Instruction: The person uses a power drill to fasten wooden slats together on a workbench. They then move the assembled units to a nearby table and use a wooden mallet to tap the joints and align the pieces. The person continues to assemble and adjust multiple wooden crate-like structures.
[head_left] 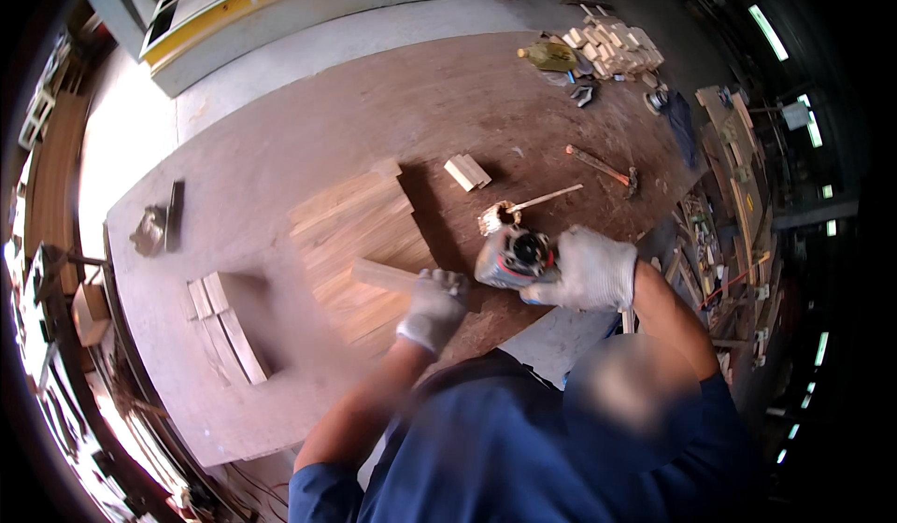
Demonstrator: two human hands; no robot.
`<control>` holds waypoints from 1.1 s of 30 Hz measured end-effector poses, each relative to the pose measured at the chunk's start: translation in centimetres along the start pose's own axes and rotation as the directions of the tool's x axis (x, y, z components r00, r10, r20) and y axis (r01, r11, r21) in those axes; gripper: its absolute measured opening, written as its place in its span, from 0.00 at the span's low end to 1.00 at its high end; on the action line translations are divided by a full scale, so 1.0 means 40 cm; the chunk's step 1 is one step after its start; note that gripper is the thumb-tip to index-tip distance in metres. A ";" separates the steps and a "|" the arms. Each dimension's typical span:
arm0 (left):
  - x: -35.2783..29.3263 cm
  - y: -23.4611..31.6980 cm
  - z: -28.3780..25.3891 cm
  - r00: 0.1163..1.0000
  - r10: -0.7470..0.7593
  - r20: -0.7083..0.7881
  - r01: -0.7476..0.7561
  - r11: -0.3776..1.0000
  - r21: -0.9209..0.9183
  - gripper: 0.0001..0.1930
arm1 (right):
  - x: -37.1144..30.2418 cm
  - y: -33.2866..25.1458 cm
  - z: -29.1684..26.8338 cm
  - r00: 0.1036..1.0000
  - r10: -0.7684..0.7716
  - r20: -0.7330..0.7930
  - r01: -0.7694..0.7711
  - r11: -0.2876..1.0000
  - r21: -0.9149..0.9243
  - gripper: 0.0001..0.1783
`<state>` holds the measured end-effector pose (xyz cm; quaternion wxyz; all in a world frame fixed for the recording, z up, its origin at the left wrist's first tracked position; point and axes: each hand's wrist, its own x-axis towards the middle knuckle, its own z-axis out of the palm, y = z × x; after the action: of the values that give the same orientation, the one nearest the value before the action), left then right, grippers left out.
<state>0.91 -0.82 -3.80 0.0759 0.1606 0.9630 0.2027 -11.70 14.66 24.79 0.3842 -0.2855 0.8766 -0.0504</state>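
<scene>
On the near side of the table, the left hand is gripping a wood strip over flat boards, and the right hand is gripping a power tool.

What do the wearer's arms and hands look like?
Left hand and right hand: whitish fabric gloves, ending at the wrists. The right cuff looks ribbed. Forearms bare, then short navy-blue sleeves matching the shirt. A blurred patch hides part of the right arm. No cables or markings discernible on either.
</scene>
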 end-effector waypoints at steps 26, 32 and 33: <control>-0.315 -0.214 -0.221 0.519 -0.760 -0.391 0.762 0.619 -0.191 0.08 | 0.253 0.598 0.672 0.791 0.483 -0.376 -0.482 0.870 0.103 0.55; -0.516 -0.436 -0.202 0.269 -0.896 -0.354 0.877 0.379 -0.294 0.12 | 0.258 0.591 0.677 0.776 0.477 -0.413 -0.477 0.872 0.111 0.54; -0.516 -0.450 -0.202 0.257 -0.891 -0.373 0.898 0.363 -0.249 0.12 | 0.264 0.594 0.684 0.768 0.496 -0.405 -0.492 0.862 0.122 0.54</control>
<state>13.52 -26.40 -2.26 -0.0484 -0.4621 0.8730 0.1483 -9.16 32.32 -8.47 0.1857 -0.0255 0.9822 -0.0124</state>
